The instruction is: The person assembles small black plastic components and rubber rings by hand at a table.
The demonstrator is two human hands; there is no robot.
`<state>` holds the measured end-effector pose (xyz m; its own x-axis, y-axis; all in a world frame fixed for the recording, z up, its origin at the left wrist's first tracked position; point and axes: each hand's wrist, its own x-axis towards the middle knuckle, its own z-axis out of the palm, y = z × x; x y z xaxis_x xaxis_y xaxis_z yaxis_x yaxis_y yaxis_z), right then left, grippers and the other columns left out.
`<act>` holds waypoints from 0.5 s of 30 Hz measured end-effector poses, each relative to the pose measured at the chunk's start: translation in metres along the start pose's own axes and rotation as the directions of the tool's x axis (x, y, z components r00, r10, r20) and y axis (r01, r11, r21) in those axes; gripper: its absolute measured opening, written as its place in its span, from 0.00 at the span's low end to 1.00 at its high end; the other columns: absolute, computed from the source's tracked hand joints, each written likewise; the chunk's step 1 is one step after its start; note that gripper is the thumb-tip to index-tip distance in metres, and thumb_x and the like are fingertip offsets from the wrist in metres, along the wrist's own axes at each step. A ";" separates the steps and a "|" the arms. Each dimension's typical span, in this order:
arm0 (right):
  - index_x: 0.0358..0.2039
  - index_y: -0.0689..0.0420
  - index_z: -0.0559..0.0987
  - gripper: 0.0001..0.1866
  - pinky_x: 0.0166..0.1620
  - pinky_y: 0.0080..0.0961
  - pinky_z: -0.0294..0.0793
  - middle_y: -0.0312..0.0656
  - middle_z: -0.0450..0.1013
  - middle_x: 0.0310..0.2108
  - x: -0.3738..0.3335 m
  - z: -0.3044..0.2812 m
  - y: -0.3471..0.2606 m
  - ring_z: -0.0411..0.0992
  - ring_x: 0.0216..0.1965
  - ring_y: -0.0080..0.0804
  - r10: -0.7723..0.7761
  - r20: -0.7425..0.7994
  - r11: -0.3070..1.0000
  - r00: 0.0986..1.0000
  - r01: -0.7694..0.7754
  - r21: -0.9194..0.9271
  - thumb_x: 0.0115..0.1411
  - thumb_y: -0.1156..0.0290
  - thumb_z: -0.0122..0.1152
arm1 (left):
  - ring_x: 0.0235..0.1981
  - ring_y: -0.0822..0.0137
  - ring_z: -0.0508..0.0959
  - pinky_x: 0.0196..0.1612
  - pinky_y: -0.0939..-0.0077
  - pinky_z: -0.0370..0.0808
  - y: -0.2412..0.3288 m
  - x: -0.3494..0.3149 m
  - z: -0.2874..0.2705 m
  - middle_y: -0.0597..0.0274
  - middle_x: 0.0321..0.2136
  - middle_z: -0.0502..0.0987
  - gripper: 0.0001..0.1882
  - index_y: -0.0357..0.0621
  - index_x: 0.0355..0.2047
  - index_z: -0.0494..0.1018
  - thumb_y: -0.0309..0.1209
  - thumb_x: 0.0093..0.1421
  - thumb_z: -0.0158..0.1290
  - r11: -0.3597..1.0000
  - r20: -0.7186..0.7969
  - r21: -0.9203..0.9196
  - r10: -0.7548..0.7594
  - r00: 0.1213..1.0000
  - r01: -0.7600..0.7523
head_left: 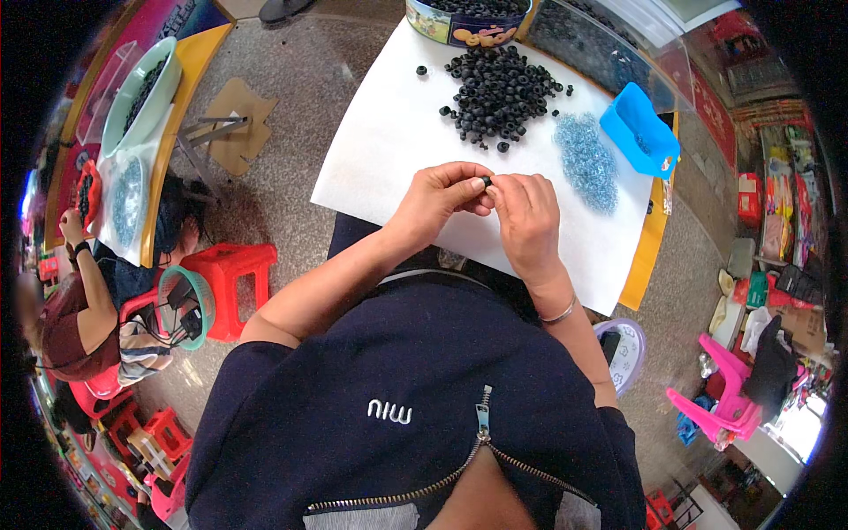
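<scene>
My left hand (435,201) and my right hand (528,219) meet over the near edge of a white sheet (375,163) on the table. Between their fingertips they pinch a small round black piece (487,180), partly hidden by thumbs and fingers. Both hands are closed on it. Beyond them lies a heap of small black ring-shaped pieces (503,95), which look like beads or tiny wheels. To its right is a pile of clear light-blue small pieces (586,163). A bright blue open tray (629,115) sits tilted next to that pile, with a few light-blue pieces inside.
A printed tin (473,34) of black pieces and a clear bin (587,44) stand at the far edge. On the left, another person works at a table with a pale green basin (132,106). Red stools (231,287) and a pink stool (729,389) stand on the floor.
</scene>
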<state>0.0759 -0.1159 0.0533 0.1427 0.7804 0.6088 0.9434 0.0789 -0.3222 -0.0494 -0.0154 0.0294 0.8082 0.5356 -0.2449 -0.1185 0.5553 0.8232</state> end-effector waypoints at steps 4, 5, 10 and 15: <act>0.31 0.58 0.74 0.07 0.33 0.31 0.65 0.39 0.67 0.26 -0.002 -0.002 0.000 0.65 0.28 0.35 -0.045 0.057 0.998 0.997 0.047 -0.031 0.50 0.74 0.60 | 0.31 0.71 0.78 0.38 0.78 0.79 0.008 0.004 -0.003 0.58 0.33 0.77 0.13 0.31 0.44 0.72 0.30 0.65 0.50 0.991 0.091 -0.022 -0.131 0.987 0.134; 0.31 0.58 0.74 0.07 0.33 0.31 0.65 0.39 0.67 0.26 -0.002 -0.002 0.000 0.65 0.28 0.35 -0.045 0.056 0.998 0.997 0.047 -0.031 0.50 0.74 0.60 | 0.31 0.70 0.79 0.38 0.78 0.79 0.009 0.006 -0.005 0.58 0.33 0.78 0.14 0.31 0.44 0.72 0.31 0.65 0.50 0.985 0.124 0.004 -0.172 0.977 0.173; 0.31 0.58 0.75 0.07 0.32 0.30 0.64 0.38 0.66 0.25 -0.006 -0.005 0.001 0.65 0.27 0.34 -0.063 0.063 0.998 0.996 0.064 -0.020 0.50 0.73 0.61 | 0.31 0.69 0.80 0.39 0.77 0.80 0.018 0.011 -0.014 0.57 0.31 0.78 0.14 0.30 0.43 0.72 0.31 0.66 0.49 0.945 0.275 0.014 -0.317 0.908 0.326; 0.30 0.57 0.76 0.06 0.33 0.31 0.65 0.38 0.68 0.26 -0.009 -0.010 0.000 0.67 0.29 0.35 -0.013 0.072 1.000 0.997 0.011 0.028 0.51 0.71 0.62 | 0.28 0.70 0.80 0.36 0.78 0.79 0.014 0.013 -0.017 0.59 0.28 0.79 0.14 0.31 0.44 0.72 0.31 0.66 0.48 0.919 0.314 0.020 -0.379 0.870 0.393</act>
<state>0.0776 -0.1290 0.0549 0.1081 0.8218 0.5595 0.9362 0.1052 -0.3355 -0.0500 0.0101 0.0287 0.9297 0.0558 -0.3640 0.2201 0.7082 0.6708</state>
